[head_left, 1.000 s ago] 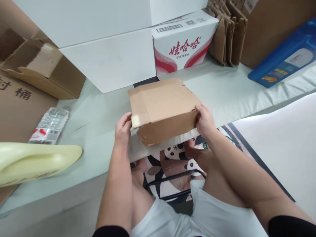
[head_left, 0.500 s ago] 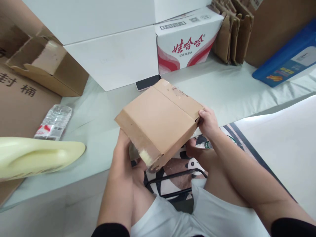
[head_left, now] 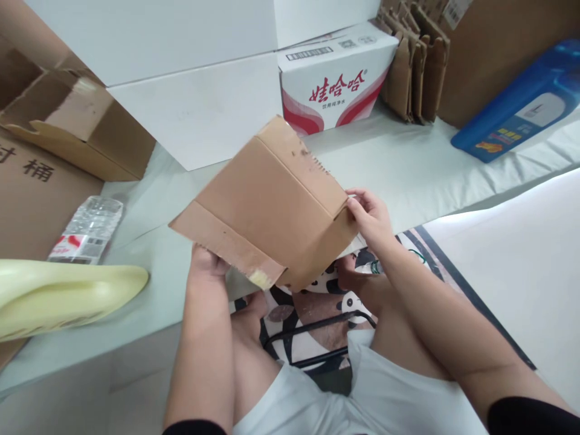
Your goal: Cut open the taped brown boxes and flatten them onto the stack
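Note:
Tilted in front of me is a brown cardboard box [head_left: 272, 196] with creased flaps and torn paper along its edges. My left hand [head_left: 206, 263] grips its near left flap from below, the fingers partly hidden under the cardboard. At the box's right corner, my right hand [head_left: 369, 214] pinches the edge between thumb and fingers. The box is held up over the edge of the cloth-covered surface [head_left: 158, 266].
A white and red water carton [head_left: 338, 90] and a large white box [head_left: 194, 109] stand behind. Folded cardboard [head_left: 412, 66] and a blue bottle [head_left: 516, 106] are at right; a clear bottle [head_left: 88, 229] and a pale yellow bottle [head_left: 67, 296] at left.
The box has shifted left and tipped, its left flap spreading outward. My left hand has moved left with it. The phone behind the box is now hidden.

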{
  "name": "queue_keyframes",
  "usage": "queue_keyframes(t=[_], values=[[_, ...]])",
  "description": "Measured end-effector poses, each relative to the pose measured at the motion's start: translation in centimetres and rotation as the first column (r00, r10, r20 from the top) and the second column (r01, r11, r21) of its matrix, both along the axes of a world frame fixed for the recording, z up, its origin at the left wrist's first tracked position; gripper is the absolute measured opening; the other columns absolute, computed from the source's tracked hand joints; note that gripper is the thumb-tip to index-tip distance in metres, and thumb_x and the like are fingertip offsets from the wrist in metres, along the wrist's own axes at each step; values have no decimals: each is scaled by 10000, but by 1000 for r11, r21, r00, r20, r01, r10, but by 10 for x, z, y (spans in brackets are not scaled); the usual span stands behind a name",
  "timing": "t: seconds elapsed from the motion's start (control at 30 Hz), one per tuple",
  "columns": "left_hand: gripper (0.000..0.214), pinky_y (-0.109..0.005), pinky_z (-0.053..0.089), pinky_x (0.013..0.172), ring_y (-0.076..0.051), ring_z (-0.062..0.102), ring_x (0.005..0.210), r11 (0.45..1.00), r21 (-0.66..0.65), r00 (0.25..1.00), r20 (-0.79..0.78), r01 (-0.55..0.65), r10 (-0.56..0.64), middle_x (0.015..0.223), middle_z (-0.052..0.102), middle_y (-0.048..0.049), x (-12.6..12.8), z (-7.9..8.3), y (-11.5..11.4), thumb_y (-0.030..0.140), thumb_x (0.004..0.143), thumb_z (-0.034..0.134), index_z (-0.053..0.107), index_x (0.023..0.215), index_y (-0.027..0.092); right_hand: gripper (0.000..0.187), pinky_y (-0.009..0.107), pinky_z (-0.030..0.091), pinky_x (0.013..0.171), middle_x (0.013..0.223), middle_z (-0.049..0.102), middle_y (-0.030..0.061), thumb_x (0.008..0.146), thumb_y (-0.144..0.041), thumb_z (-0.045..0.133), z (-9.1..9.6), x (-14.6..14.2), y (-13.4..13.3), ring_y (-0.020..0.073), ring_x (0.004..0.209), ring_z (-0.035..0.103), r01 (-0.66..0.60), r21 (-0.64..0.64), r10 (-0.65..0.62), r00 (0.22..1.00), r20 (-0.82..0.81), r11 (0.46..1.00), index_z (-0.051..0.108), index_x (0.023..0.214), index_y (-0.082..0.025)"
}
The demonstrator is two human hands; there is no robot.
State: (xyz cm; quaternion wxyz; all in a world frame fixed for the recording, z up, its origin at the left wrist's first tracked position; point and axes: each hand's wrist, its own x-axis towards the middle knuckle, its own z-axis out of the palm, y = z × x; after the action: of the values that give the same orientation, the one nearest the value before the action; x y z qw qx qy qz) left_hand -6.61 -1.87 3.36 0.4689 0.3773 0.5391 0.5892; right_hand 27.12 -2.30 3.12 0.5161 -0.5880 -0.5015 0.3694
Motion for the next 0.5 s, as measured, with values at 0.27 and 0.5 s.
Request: queue_keyframes(t=[0.27,0.5], values=[[512,-465,600,1015,-338,640,1292,997,71,984,177,25,-37,967,787,-81,6,8,2,718,669,779,716,875,254,599,439,572,945,1236,692,67,757,-671,728,-11,1,7,274,1126,669,-41,-52,25,960,-278,998,584,1193,-286],[473,-460,604,1028,-333,687,1239,995,99,989,149,10,-25,972,797,-92,-2,6,1,671,712,752,750,950,262,528,441,594,913,1276,702,60,808,-672,622,-10,20,19,272,1152,678,45,-57,-63,918,-391,997,599,1188,-307]])
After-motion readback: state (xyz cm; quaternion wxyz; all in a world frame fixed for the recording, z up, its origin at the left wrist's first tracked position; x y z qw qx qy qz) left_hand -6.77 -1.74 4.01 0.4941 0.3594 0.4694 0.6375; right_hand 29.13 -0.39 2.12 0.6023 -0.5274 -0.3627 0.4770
